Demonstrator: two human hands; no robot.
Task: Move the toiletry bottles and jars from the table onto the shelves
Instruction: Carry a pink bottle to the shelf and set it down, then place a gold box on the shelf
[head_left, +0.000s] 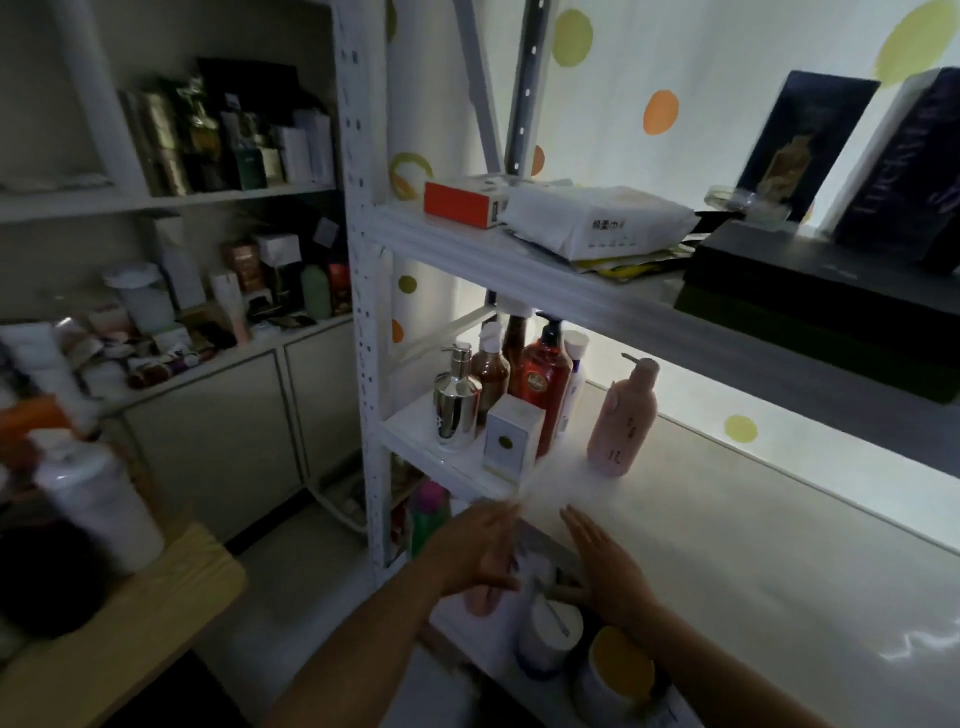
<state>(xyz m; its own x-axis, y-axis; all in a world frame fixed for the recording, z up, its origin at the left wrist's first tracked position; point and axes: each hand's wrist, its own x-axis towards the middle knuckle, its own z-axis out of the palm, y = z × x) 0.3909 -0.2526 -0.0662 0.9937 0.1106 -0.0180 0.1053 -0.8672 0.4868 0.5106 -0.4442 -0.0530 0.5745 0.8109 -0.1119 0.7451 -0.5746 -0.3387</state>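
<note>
Both my hands hover in front of the white shelf unit's middle shelf (727, 519), with straight fingers and nothing in them. My left hand (480, 551) and my right hand (602, 566) are a palm's width apart, blurred by motion. On that shelf stand a pink pump bottle (621, 421), a red pump bottle (543, 384), a brown bottle (491, 376), a chrome pump dispenser (457, 400) and a white box (511, 439). Below my hands, on a lower shelf, sit a white jar (550, 639) and a yellow-lidded jar (618, 670). A white bottle (98, 499) stands on the wooden table (119, 644) at left.
The upper shelf (597, 291) carries an orange box (460, 202), a white pack (597, 218) and dark boxes (810, 280). A white upright (366, 312) frames the shelf's left side. Cabinets at the back left hold many cosmetics. A green bottle (428, 519) stands lower down.
</note>
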